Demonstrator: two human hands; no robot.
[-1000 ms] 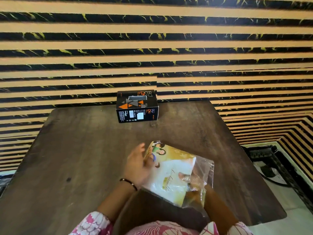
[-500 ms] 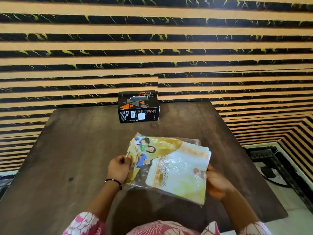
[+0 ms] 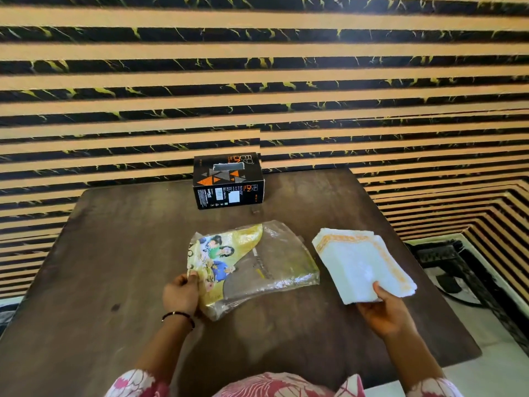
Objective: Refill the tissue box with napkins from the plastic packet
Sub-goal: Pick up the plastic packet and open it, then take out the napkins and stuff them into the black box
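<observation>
Single head-worn wide-angle view, looking forward and down from above near table edge. Dark wooden table (image 3: 114,253) fills lower frame; striped wall (image 3: 257,81) bowed by lens across upper half. Both forearms enter from bottom, close to camera.

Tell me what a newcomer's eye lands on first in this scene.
First, the white stack of napkins with orange trim, held in the right hand over the table's right side. Next, the emptied plastic packet at centre, its left edge pinched by the left hand. Behind, the black tissue box stands at the table's far edge against the striped wall.
</observation>
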